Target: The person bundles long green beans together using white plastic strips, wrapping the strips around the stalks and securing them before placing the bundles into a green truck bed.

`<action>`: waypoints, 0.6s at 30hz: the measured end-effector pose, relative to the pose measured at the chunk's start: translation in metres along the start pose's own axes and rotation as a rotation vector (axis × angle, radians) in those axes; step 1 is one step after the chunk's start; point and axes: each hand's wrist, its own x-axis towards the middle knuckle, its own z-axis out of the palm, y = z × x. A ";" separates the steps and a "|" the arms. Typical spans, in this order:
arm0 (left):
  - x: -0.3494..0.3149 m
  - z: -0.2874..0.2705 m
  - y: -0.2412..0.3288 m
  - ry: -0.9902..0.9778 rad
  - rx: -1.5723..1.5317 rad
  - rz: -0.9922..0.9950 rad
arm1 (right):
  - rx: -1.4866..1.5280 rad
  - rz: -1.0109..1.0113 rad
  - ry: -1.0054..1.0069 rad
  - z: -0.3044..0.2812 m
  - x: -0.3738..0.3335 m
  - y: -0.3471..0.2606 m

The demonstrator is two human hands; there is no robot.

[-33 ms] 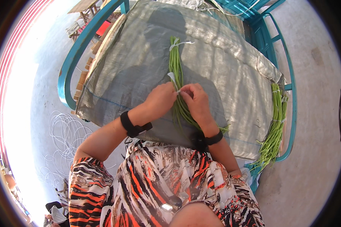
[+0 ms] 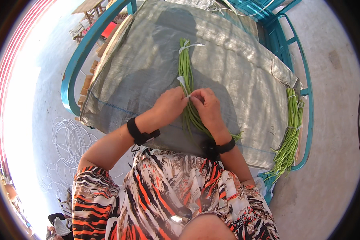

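Note:
A bundle of long green beans (image 2: 185,66) lies lengthwise in front of me on a grey woven sheet (image 2: 144,52). A white tie (image 2: 184,48) wraps its far end, with a loose tail to the right. Farther down, a white strip (image 2: 181,81) sits against the beans. My left hand (image 2: 170,105) is closed at the bundle's middle, its fingertips pinching a thin white tie (image 2: 189,97). From the other side, my right hand (image 2: 207,108) pinches the same tie, thumb and forefinger together. The beans' near ends pass partly under my right hand and wrist.
More tied long beans (image 2: 291,128) lie along the sheet's right edge. Teal metal rails (image 2: 73,76) flank the covered surface, with another rail (image 2: 307,100) at the right. Loose coils of white cord (image 2: 70,138) rest on the floor at left. A wooden table (image 2: 88,6) stands far left.

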 end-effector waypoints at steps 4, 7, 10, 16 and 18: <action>-0.003 0.002 0.000 0.047 -0.002 0.029 | 0.041 0.026 -0.001 0.001 0.000 0.004; -0.001 0.010 -0.009 0.104 0.025 0.066 | 0.039 0.025 -0.005 0.001 0.000 0.002; 0.000 0.008 -0.007 0.107 -0.001 0.056 | 0.033 0.025 -0.002 0.000 0.000 0.003; 0.000 0.001 -0.005 0.076 -0.006 0.025 | 0.036 0.009 -0.028 -0.006 0.002 0.001; 0.000 0.001 -0.004 0.066 -0.011 0.032 | -0.030 -0.065 -0.034 -0.010 0.004 0.003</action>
